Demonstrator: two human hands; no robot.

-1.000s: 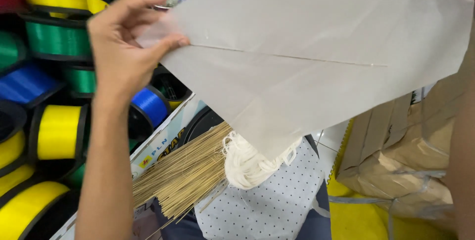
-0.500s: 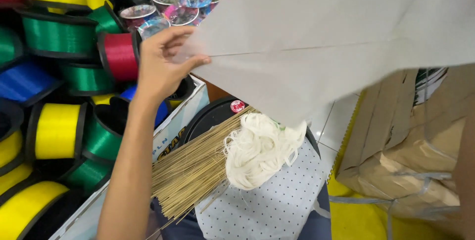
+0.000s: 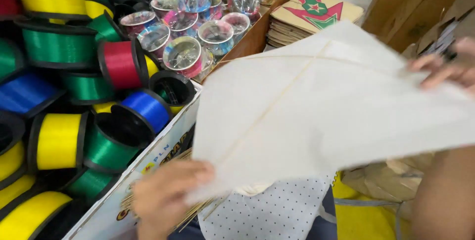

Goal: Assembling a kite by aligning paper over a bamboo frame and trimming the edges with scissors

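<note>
One white kite (image 3: 326, 106) lies flat across the middle, its spine running from near left to far right; the left hand (image 3: 166, 195) pinches the near-left corner, fingers curled over the edge; the right hand (image 3: 443, 67) grips the far-right corner, fingers half closed on the paper; both hold it alike. Left: a box (image 3: 128, 190) of many coloured spools (image 3: 118, 62); far: one stack of printed kites (image 3: 314, 15).

**Bright, even light; hands smeared by motion**

Soft indoor light fell evenly, casting only faint shadows. The white paper kite (image 3: 326, 106) glowed nearly overexposed. The left hand (image 3: 166, 195) and right hand (image 3: 443, 69) gripping its corners were motion-blurred. The cellophane-wrapped spools (image 3: 198, 20) beyond showed small glints; the thread reels (image 3: 74, 72) stayed sharp.
</note>
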